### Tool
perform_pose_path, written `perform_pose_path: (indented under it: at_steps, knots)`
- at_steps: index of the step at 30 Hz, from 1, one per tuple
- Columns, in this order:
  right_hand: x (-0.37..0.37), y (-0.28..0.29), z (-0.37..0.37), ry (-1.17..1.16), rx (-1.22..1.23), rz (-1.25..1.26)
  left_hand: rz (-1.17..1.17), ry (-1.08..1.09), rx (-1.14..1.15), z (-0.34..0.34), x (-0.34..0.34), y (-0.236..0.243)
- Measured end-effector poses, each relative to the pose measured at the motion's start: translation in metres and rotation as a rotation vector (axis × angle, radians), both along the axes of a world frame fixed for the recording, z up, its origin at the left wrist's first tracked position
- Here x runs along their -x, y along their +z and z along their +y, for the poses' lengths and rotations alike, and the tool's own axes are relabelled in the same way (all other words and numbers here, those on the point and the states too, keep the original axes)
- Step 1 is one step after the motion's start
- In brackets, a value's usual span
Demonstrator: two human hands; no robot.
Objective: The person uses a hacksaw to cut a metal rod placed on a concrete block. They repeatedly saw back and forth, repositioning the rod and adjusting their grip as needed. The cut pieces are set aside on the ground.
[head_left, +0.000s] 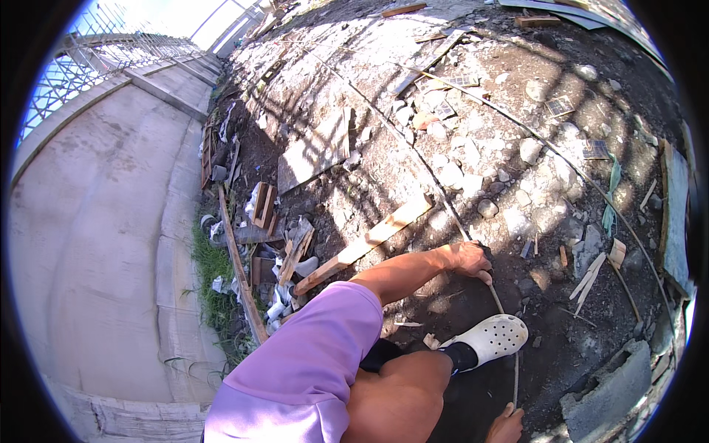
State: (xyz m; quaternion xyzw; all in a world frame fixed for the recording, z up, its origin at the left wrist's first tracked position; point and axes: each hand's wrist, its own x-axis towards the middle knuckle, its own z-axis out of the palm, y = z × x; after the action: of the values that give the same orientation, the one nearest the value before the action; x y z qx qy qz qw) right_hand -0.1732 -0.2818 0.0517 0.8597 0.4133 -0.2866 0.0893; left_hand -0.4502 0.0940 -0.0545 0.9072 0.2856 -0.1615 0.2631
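Note:
A long, thin rebar (408, 144) runs from the far ground toward me, gently curved. My left hand (470, 261) is closed around it, the arm stretched out from a purple sleeve. Nearer to me, my foot in a white clog (496, 340) covers a stretch of the same rod. Beyond the heel side of the clog the rod shows again, and my right hand (506, 426) grips it at the lower edge of the picture. Part of the right hand is cut off by that edge.
A second long rod (548, 145) lies on the stony ground to the right. A wooden beam (369, 242) and scrap wood lie left of my arm, beside a concrete wall (103, 244). A broken concrete slab (609, 391) sits at the near right.

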Motion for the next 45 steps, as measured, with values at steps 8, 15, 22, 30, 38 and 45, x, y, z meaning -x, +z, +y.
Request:
perform_pose_path:
  at_steps: [8,15,22,30,38,45]
  knots:
    - [-0.022,-0.008,0.011,0.022,0.012,0.118,-0.014,0.053,-0.008,-0.005,0.000,-0.002]
    - [-0.079,-0.035,0.025,-0.319,0.292,0.891,-0.012,0.064,0.016,-0.007,0.001,0.004]
    - [-0.086,-0.057,0.022,-0.757,0.364,1.319,-0.042,0.032,-0.025,-0.005,0.004,-0.009]
    - [-0.079,-0.070,-0.001,-1.152,0.360,1.596,-0.113,0.043,-0.041,-0.003,0.007,-0.016]
    - [-0.070,-0.061,-0.006,-1.235,0.357,1.627,-0.085,0.040,-0.007,-0.001,0.003,-0.003]
    - [-0.003,-0.054,0.006,-1.541,0.247,2.244,-0.016,0.051,-0.010,-0.004,0.001,-0.005]
